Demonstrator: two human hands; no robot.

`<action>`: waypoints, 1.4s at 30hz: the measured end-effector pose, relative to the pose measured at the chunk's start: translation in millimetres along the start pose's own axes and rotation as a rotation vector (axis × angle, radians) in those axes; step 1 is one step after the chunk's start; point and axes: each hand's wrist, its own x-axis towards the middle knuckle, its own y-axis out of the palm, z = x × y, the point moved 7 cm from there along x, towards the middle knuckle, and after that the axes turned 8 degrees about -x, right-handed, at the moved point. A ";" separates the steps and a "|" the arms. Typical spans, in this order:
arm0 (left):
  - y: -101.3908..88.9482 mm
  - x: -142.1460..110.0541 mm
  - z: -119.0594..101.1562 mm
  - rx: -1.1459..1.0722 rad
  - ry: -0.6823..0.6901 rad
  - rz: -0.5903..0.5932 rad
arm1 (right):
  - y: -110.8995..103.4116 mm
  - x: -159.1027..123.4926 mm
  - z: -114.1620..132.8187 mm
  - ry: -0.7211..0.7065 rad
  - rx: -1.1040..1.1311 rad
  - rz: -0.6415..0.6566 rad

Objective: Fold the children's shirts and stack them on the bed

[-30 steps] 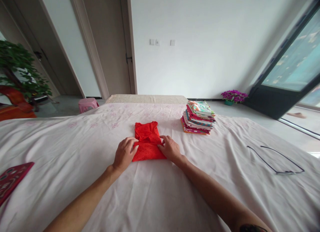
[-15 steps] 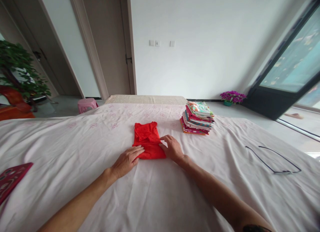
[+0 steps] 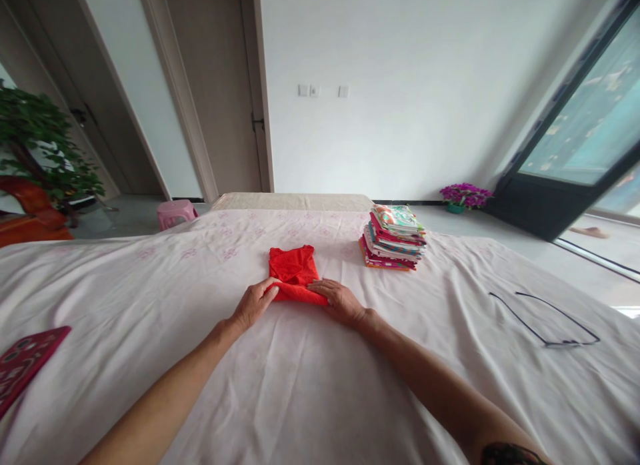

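Note:
A small red top (image 3: 293, 263), folded narrow, lies flat on the pale sheet in front of me. Its near part is turned up into a thick fold. My left hand (image 3: 255, 301) pinches the left end of this fold, thumb towards me. At the right end, my right hand (image 3: 341, 300) grips the fold with its fingers stretched over the cloth; its thumb is hidden. To the right of the top stands a neat stack of folded, colourful clothes (image 3: 394, 238), apart from both hands.
The pale pink sheet (image 3: 300, 385) has soft wrinkles. Black-framed glasses (image 3: 560, 343) lie on it at the right, and a dark red patterned object (image 3: 31, 365) at the left edge. Beyond are a pink stool (image 3: 177, 213), purple flowers (image 3: 465, 195) and a closed door (image 3: 215, 85).
The near edge of the red top has been lifted and folded away from me, so the top is shorter. Both hands have moved slightly forward with it, now gripping the fold.

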 end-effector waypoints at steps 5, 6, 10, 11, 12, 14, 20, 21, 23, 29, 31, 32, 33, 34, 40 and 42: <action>-5.0 -20.2 -9.8 -0.136 -0.045 0.025 | -5.9 -11.2 15.1 0.147 0.280 0.093; -6.8 -25.1 -11.5 -0.164 -0.065 0.011 | -4.3 -14.1 15.4 0.214 0.337 0.095; -8.5 -38.0 -9.3 -0.386 -0.174 -0.012 | 6.2 -14.1 8.1 0.405 0.544 -0.006; -6.8 -39.1 -6.5 -0.464 -0.198 -0.001 | 9.6 -11.1 5.4 0.428 0.614 -0.033; -4.9 -39.2 -3.1 -0.530 -0.217 0.010 | 12.8 -7.4 2.7 0.443 0.685 -0.057; -3.2 -36.6 5.6 -0.584 -0.234 0.000 | 18.2 1.4 -2.0 0.450 0.802 -0.085; -16.9 -8.8 30.0 -0.253 -0.218 -0.279 | 31.3 25.9 -28.6 0.531 0.777 -0.183; -19.3 -2.2 31.9 -0.167 -0.224 -0.318 | 32.4 29.9 -34.9 0.561 0.716 -0.209; -22.2 11.5 35.9 -0.001 -0.261 -0.361 | 33.3 38.0 -46.6 0.634 0.563 -0.246; -24.8 42.0 51.2 0.203 -0.370 -0.379 | 33.2 60.7 -64.3 0.825 0.134 -0.166; -26.0 46.0 55.8 0.246 -0.410 -0.382 | 34.0 66.0 -66.0 0.855 0.048 -0.110; -26.6 47.0 57.6 0.268 -0.435 -0.381 | 34.2 67.8 -66.6 0.867 0.009 -0.078; -27.0 47.2 58.7 0.290 -0.460 -0.379 | 34.2 69.1 -67.0 0.877 -0.027 -0.045; -27.2 46.8 58.8 0.312 -0.484 -0.376 | 33.8 69.9 -67.1 0.886 -0.055 -0.017; -23.0 39.3 20.7 0.500 -0.274 -0.423 | 9.9 72.9 -47.2 0.810 -0.180 -0.144; -11.1 37.8 -1.5 0.560 -0.033 -0.398 | 4.0 77.9 -25.8 0.647 -0.210 -0.225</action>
